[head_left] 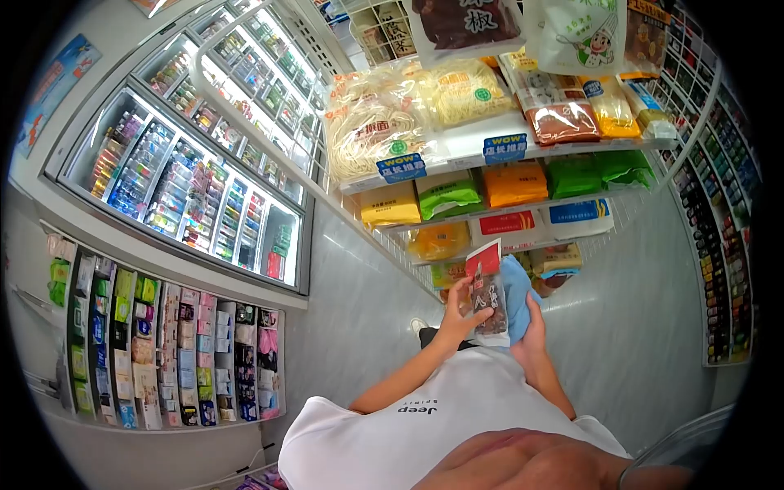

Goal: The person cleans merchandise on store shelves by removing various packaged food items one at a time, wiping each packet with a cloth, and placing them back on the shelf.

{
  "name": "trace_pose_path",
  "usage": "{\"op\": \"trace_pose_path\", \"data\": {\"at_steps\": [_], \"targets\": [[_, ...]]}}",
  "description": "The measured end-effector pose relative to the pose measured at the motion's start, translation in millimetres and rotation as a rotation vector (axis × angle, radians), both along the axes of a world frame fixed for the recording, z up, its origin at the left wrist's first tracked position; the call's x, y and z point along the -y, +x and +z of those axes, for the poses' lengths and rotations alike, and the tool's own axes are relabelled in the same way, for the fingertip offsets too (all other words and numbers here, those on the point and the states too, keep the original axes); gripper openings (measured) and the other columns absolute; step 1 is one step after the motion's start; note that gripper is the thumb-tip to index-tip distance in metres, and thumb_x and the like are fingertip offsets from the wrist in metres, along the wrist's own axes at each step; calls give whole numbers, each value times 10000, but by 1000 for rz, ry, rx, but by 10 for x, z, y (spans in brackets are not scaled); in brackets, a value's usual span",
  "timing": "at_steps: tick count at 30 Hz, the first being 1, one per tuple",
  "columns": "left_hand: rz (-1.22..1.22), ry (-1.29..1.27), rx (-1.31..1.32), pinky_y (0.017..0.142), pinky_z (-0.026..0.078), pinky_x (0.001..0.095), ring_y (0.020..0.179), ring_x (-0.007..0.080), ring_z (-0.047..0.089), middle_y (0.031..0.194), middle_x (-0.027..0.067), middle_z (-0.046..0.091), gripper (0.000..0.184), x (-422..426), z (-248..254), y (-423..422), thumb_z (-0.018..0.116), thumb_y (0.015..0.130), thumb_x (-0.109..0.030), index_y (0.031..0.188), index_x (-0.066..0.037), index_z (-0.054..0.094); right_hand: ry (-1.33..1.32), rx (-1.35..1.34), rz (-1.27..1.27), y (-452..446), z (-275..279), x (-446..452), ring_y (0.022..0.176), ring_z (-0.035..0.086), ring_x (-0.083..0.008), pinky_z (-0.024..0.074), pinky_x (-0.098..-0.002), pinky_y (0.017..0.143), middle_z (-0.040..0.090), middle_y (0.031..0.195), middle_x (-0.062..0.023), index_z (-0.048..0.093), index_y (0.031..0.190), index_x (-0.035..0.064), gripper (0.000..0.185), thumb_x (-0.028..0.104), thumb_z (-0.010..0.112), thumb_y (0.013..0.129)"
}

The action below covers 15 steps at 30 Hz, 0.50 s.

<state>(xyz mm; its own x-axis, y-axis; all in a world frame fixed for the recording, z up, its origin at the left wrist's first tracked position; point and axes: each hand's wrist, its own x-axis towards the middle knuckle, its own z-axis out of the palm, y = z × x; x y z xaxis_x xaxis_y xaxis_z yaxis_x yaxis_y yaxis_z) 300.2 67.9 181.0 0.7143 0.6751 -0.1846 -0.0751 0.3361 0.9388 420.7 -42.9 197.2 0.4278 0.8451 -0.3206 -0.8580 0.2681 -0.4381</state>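
Note:
My left hand (462,313) is closed around a flat see-through packet (491,304) with a red top and dark brown contents, probably a dried spice. The thumb lies across its front, and the packet stands upright before my chest. Beside it, my right hand (532,331) grips a folded light blue cloth (515,296). The cloth touches or nearly touches the packet's right edge; I cannot tell which. Just beyond both hands are the lower tiers of a wire rack, with a yellow bag (441,241) and a red and white bag (505,224).
On the rack's upper shelf (457,167) lie noodle packs (380,131) and brown bags (563,118); more pouches (581,37) hang above. Lit drink coolers (188,180) and a shelf of small packaged goods (175,351) line the left. Bottle shelves (714,212) stand at right.

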Motion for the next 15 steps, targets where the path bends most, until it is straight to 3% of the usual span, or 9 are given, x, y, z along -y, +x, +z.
{"op": "trace_pose_path", "data": {"at_steps": [2,3,7,11,15], "targets": [[14,-227,81,975,476,368,1242,225,489,1405,111,389,874,52,96,2,827,764,-156,1428,-129,259,7,-19,28,9,50,-2,1282,497,-263,376,-404,1094,489,1424,-107,375,1444,39,549,365,421,1005],[49,-139,96,964,504,363,1169,217,546,1325,120,450,884,38,12,20,814,762,-92,1432,-108,239,-12,-48,35,16,2,-18,1280,499,-270,377,-413,1094,500,1412,-110,384,1442,50,545,368,429,1001],[249,319,85,959,510,373,1171,235,546,1304,127,441,942,-42,-28,51,873,671,-44,1395,-92,272,-26,-31,18,32,-89,-25,1266,513,-270,384,-410,1089,519,1394,-108,408,1426,52,529,365,434,1000],[327,468,77,970,498,369,1166,239,541,1318,131,417,984,-218,91,-30,896,640,-55,1400,-79,270,-13,-44,13,81,-96,16,1243,534,-281,405,-416,1071,542,1369,-108,446,1402,67,514,369,457,986],[395,661,44,1016,453,373,1197,243,513,1338,124,420,1049,-401,553,-107,925,603,-87,1419,-60,265,66,-102,23,189,-79,86,1252,532,-275,405,-413,1079,547,1365,-107,457,1392,65,491,359,434,999]]}}
